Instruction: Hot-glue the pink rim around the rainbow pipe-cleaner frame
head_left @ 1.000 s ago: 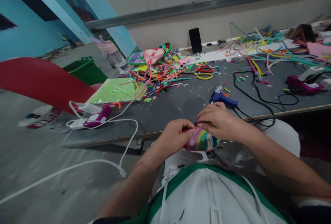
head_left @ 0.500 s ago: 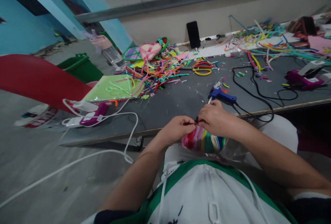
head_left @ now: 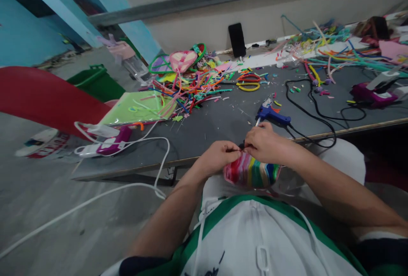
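My left hand (head_left: 221, 156) and my right hand (head_left: 264, 142) meet at the table's front edge, fingertips pinched close together. Between them shows a small dark piece (head_left: 242, 145), too small and too covered to name. Right beneath the fingers, a clear-wrapped bundle of pipe cleaners (head_left: 251, 171) in pink, yellow, green and blue stripes rests on my lap. Its upper edge is hidden by both hands, and I cannot tell whether they grip it. Just beyond my right hand lies a blue glue gun (head_left: 273, 115), its nozzle pointing toward the hand.
Yellow-handled scissors (head_left: 248, 85) lie beside a heap of pipe cleaners (head_left: 191, 91) on the grey table (head_left: 219, 121). A black phone (head_left: 237, 40) leans against the wall. A white cord (head_left: 143, 141) and purple power strip (head_left: 118, 140) are at left; a black cable (head_left: 307, 114) loops at right.
The camera view has shifted very slightly. Both hands keep their pinch over the striped bundle, with only tiny finger movement.
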A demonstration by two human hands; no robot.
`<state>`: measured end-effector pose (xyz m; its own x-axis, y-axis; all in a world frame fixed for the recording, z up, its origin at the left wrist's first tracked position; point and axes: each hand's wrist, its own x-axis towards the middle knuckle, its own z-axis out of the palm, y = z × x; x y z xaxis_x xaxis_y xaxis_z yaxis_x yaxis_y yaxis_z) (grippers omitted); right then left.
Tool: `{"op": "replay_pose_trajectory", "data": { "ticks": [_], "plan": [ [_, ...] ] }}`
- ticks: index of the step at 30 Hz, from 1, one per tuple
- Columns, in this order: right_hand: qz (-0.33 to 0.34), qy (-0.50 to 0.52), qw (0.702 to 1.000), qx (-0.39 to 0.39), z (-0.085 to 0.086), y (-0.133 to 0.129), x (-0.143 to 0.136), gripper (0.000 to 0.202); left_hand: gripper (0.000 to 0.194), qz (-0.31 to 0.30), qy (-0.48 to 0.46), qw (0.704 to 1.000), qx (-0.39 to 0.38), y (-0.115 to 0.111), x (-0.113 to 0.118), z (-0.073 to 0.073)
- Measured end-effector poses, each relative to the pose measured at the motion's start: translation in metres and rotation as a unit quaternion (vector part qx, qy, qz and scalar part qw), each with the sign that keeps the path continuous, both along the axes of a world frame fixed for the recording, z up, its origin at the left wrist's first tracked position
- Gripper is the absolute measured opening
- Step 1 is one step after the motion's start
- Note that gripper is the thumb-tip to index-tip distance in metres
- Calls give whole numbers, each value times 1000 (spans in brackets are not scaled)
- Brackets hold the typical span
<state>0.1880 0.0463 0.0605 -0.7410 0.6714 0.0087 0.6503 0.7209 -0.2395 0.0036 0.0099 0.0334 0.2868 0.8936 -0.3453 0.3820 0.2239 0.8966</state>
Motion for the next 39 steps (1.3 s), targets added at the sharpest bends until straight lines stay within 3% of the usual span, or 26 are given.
{"op": "replay_pose_trajectory", "data": {
  "ticks": [4,6,8,11,14,18,23,31,39],
  "plan": [
    [-7,17,1000,-25,2,1,1,18,22,18,-22,1000,-1,0,2,0],
    [-8,73,997,-33,8,5,7,18,25,32,-54,998,-20,0,1,3],
    [-23,165,986,-5,15,11,22,25,29,58,-89,994,-39,1,-2,8],
    [-115,260,954,97,21,24,53,36,32,123,-143,981,-49,2,-10,16],
    [-229,192,944,137,12,40,82,37,32,190,-198,961,-35,2,-22,22],
    [-314,28,941,126,-17,55,95,42,30,240,-275,931,6,4,-41,26],
    [-313,-43,944,96,-39,57,88,49,25,283,-319,903,48,4,-58,28],
    [-296,-45,951,72,-39,56,89,49,24,309,-344,884,67,1,-66,25],
    [-292,-41,947,126,-44,56,85,41,24,346,-362,862,79,6,-68,22]
  ]
}}
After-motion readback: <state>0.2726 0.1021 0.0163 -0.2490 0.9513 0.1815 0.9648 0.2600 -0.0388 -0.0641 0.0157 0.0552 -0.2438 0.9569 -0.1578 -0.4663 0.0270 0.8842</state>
